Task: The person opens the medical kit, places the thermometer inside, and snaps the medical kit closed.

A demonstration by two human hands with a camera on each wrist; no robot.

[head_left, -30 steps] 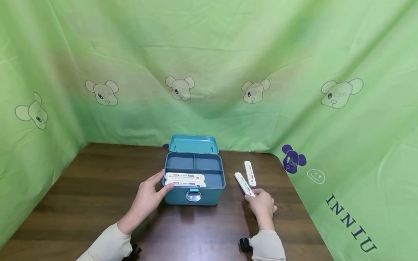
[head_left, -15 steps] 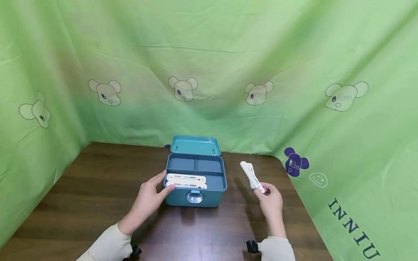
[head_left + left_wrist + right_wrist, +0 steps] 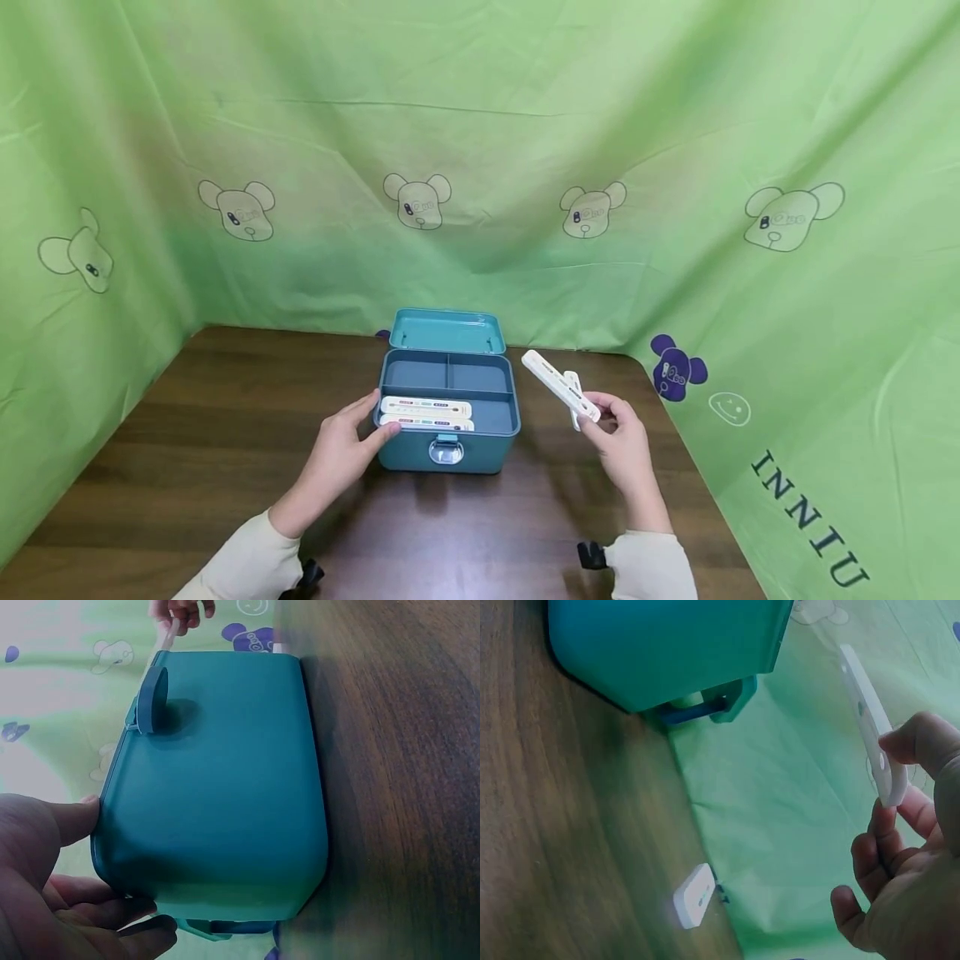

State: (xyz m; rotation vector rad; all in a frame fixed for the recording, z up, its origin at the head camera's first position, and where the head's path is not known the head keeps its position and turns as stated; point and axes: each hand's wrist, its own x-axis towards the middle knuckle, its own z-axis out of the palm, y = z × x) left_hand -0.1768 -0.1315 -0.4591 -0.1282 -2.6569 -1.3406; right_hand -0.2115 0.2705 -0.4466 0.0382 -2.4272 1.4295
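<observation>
Since the open teal storage box lies left of my right hand, whose thumb and fingers pinch a slim white case by its near end, its long axis slants away boxward, my left hand gripping the near-left corner.

"Where is the left hand sitting?"

"At eight o'clock. Its thumb is touching the edge of the teal box, and its fingers are bending at the corner toward seven."

"And the box?"

"It is filling the middle, and its clasp is jutting out around half past ten."

"What is showing past it?"

"The right hand is holding a pale strip between eleven and twelve."

"And around them?"

"A green curtain is hanging toward ten; a wooden table is lying at three."
</observation>
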